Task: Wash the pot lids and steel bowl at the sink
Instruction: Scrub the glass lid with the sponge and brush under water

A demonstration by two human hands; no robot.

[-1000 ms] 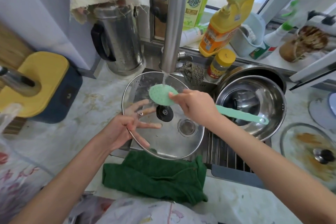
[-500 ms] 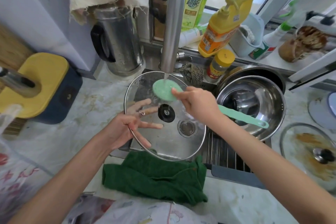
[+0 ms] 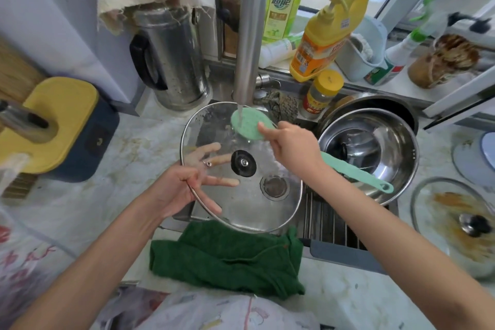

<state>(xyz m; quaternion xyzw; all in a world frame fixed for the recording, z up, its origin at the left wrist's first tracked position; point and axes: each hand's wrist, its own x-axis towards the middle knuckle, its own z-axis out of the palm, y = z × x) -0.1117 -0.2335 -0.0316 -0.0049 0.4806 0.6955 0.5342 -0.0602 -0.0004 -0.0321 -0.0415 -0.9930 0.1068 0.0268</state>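
- Your left hand point(image 3: 174, 190) holds the glass lid point(image 3: 246, 211) by its left rim. The fingers lie spread and nearly straight beneath the glass, showing through it, with the thumb over the edge, so the rim is pinched between them.
- The glass lid sits tilted over the sink point(image 3: 324, 217), under the tap point(image 3: 249, 35). Its black knob point(image 3: 243, 163) is at the centre, and the drain shows through the glass.
- Your right hand point(image 3: 292, 150) is closed round the handle of the green brush point(image 3: 247, 126). The forefinger reaches to the edge of the round head, and the handle's tail sticks out past your wrist over the bowl.
- The brush head presses on the lid's far part, right where the thin stream of water lands.
- The steel bowl point(image 3: 396, 169) stands just right of the lid in the sink, nested in a darker pan, touched by neither hand.
- A green cloth point(image 3: 227, 260) hangs over the sink's near edge, below the lid.
- A second lid point(image 3: 439, 211), smeared with brown, lies on the counter at far right.
- A steel kettle point(image 3: 174, 59) stands behind the sink to the left.
- A yellow detergent bottle point(image 3: 329, 35) stands on the sill behind the tap.
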